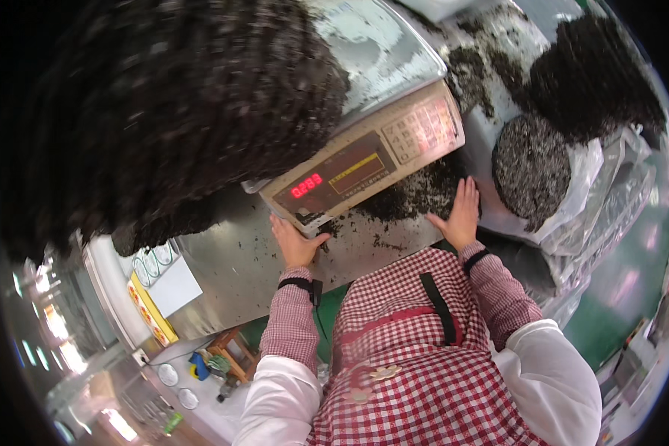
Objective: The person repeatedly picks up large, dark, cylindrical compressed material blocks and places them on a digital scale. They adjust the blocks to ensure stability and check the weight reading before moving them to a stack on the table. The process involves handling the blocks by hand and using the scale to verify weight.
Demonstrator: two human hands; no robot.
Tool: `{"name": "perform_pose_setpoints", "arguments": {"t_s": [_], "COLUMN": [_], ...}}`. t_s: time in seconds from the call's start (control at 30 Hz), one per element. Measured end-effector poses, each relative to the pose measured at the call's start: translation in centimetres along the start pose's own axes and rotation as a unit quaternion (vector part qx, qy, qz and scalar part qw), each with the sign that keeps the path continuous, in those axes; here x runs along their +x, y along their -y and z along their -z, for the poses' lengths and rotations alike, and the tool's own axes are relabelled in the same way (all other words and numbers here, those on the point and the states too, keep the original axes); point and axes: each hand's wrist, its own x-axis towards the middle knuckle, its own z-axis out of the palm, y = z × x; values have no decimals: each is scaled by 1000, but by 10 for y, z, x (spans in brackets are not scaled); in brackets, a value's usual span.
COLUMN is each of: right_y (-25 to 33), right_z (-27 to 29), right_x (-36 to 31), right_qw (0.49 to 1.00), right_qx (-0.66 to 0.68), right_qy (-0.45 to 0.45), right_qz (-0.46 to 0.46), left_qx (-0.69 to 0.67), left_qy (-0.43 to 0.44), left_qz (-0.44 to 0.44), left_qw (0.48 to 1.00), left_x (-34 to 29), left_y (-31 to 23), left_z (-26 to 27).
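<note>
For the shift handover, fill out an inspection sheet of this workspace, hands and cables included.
Surface: metal table, dark crumbs strewn on it.
Things at hand: scale, red display lit; large dark heap at left, blurred; dark round mass at right.
Clutter: plastic bags on the right.
Hands: left hand by the scale's near left corner, right hand beside the crumbs; both look empty, thumbs spread.
Cables: thin dark cord below the left wristband.
Surroundings: green floor; wooden frame, lower left.
</note>
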Motion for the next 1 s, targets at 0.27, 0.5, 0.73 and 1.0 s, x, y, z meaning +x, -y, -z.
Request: {"name": "perform_pose_setpoints", "arguments": {"t_s": [0.27,0.5,0.73,1.0], "right_y": [62,59,77,50], "right_z": [-25,-39,-52,-52], "right_x": [25,-6,-8,69], "right_qw": [981,980,995,986], "right_qx": [156,132,86,45], "right_qy": [-71,-87,-53,-158], "right_qz": [89,121,27,-17], "left_qx": [-165,-47,-6,-123], "left_qy": [17,52,49,-61], "left_qz": [19,-23,4,40], "left_qw": [986,997,999,990], "left_x": [-8,-33,-15,-2], "left_y": [-38,-37,-58,-110], "left_z": [-59,-45,-59,-83]}}
